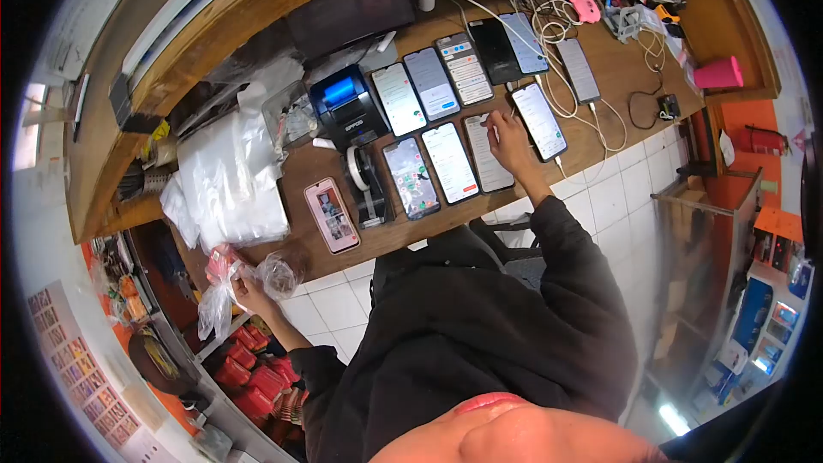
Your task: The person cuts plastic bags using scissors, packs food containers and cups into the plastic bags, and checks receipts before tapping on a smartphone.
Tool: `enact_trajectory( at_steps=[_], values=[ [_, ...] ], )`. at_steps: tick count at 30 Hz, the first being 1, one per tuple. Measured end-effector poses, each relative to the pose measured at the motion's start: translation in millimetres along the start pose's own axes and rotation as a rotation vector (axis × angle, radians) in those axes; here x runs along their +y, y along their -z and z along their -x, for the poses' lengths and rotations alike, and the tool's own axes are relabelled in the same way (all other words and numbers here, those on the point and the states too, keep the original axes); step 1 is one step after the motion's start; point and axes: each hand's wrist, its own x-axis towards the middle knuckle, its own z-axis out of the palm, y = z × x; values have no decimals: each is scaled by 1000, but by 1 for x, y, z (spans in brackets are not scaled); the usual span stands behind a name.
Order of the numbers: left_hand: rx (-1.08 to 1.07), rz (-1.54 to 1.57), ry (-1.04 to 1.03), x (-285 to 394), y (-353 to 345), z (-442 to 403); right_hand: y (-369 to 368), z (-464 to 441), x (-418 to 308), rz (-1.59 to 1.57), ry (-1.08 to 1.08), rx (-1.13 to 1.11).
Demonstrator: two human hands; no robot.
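My left hand [249, 293] is closed on a clear plastic bag [214, 313] with something red inside, low beside the desk's left front edge. What the red contents are I cannot make out. Over the desk, my right hand [509, 144] reaches to a smartphone [492, 173], fingertips at its upper screen and fingers partly apart, holding nothing. To its right lies a lit phone [537, 123] with a cable plugged in; to its left, another lit phone [449, 163]. A pink-framed phone [333, 216] is the one closest to my left hand.
Several more phones, such as one with a chat list [464, 69], lie in rows on the wooden desk [403, 238]. A receipt printer [347, 107], a tape dispenser [367, 184] and stacked plastic bags [227, 180] stand left. White cables [557, 34] tangle at the back; a pink cup [718, 74] is right.
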Motion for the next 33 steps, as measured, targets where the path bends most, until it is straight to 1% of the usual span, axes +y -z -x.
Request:
enact_trajectory(
  at_steps=[1,3,4,5,6,7,8,9,10,11,12,13,14,15,17,18,19,20,21,22,23,24,25,26,27,28,29,31,32,33],
  values=[
    [4,4,0,7,-4,4,1,0,-7,46,40,15],
    [-22,10,-122,19,-13,11,7,-1,-21,106,94,52],
    [-21,24,-148,25,-16,14,6,1,-28,68,39,95],
    [-93,7,-75,8,-2,5,4,3,-39,25,-15,134],
    [-101,28,-88,8,-4,6,3,0,-64,-95,-3,254],
    [-110,21,-106,5,-4,5,9,-1,-99,-260,-47,251],
    [-118,64,-63,7,-5,7,7,-1,-131,-378,-37,242],
    [-73,6,-80,25,-13,14,-2,2,-162,-496,-31,228],
    [-72,51,-81,17,-11,10,-18,7,-189,-555,34,194],
    [-88,88,-66,26,-14,14,-37,14,-219,-644,80,128],
    [-138,123,-77,31,-13,15,-43,22,-257,-707,34,-70],
    [-151,138,-37,25,-9,13,-69,32,-281,-771,138,-178],
    [-128,145,-11,29,-9,14,-91,39,-303,-825,320,-298],
    [-109,154,14,35,-11,16,-104,47,-332,-895,337,-472],
    [-152,228,31,35,-10,15,-134,66,-372,-742,448,-466],
    [-185,294,50,34,-8,13,-146,75,-384,-734,446,-456],
    [-198,299,46,31,-4,9,-156,83,-393,-751,414,-512],
    [-255,378,72,25,-2,6,-167,88,-400,-766,381,-567],
    [-312,457,100,19,1,3,-176,91,-402,-758,376,-555],
    [-401,568,126,14,4,-1,-185,94,-403,-764,304,-508],
    [-417,572,129,8,4,-2,-193,97,-404,-770,232,-459],
    [-371,518,115,14,-1,2,-179,93,-420,-1004,131,-347],
    [-324,464,102,17,-3,4,-177,91,-423,-995,126,-336],
    [-373,488,164,9,0,1,-175,89,-424,-951,130,-317],
    [-385,492,166,8,-1,1,-174,88,-426,-908,133,-299],
    [-376,480,143,8,-3,2,-176,90,-427,-847,164,-284],
    [-367,469,117,9,-6,2,-181,91,-427,-840,162,-273],
    [-369,464,74,1,-8,-2,-188,89,-431,-876,248,-315],
    [-363,533,140,-2,-8,-4,-191,89,-433,-854,285,-240],
    [-356,602,209,4,-8,-4,-196,89,-434,-849,283,-228]
  ],
)
